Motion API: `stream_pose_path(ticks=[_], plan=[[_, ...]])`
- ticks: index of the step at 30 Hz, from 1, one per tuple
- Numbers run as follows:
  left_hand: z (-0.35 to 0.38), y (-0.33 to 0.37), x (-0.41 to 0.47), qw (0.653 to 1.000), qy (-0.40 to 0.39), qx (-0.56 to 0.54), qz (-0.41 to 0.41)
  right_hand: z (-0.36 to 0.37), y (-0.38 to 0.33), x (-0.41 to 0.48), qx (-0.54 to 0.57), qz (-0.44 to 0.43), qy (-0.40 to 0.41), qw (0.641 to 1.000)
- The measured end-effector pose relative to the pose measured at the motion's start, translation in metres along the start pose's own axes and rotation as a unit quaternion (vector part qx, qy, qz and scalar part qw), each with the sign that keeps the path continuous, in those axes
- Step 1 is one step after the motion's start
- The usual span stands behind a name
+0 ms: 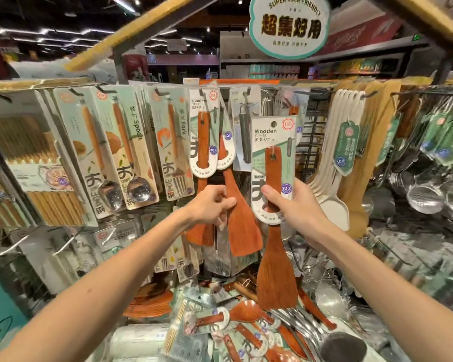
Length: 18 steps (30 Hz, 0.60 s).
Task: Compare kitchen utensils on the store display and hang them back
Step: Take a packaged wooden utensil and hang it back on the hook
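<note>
My right hand [296,207] grips a wooden turner [276,257] by its handle and white "Wooden" card, holding it upright in front of the rack. My left hand [211,205] pinches the blade edge of a second wooden turner [242,226] that hangs from a hook on the display rack. A third turner [203,142] hangs just left of it on the same hook row.
Carded spoons [126,152] and a fork [171,150] hang to the left, chopstick packs [34,163] farther left. White and tan ladles [351,142] and metal strainers [426,197] hang to the right. A bin of loose wooden utensils [246,325] lies below.
</note>
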<state>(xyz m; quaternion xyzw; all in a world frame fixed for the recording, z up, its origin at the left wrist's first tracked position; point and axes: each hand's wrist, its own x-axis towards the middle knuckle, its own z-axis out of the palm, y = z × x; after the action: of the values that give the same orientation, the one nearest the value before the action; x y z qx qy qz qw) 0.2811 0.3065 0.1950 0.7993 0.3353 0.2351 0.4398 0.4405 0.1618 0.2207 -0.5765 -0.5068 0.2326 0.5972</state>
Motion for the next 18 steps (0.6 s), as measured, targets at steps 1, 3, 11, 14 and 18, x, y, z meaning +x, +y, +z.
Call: stream_pose_path(ticks=[1, 3, 11, 14, 18], plan=[[-0.008, 0.001, -0.007, 1.000, -0.019, -0.008, -0.005, 0.001, -0.001, 0.000, 0.003, 0.000, -0.003, 1.000], [-0.025, 0.001, -0.019, 0.999, -0.052, -0.010, -0.012, 0.003, -0.002, 0.002, 0.002, -0.003, -0.009, 1.000], [-0.025, 0.003, -0.042, 1.000, -0.016, 0.013, 0.004, 0.008, -0.002, 0.007, 0.012, -0.031, -0.019, 0.999], [-0.009, 0.001, -0.031, 0.998, 0.058, 0.035, 0.011, 0.007, -0.001, 0.009, 0.015, -0.036, -0.013, 0.999], [0.006, 0.006, -0.016, 0.978, 0.154, 0.142, -0.008, 0.009, 0.000, 0.015, 0.023, -0.011, -0.028, 0.999]])
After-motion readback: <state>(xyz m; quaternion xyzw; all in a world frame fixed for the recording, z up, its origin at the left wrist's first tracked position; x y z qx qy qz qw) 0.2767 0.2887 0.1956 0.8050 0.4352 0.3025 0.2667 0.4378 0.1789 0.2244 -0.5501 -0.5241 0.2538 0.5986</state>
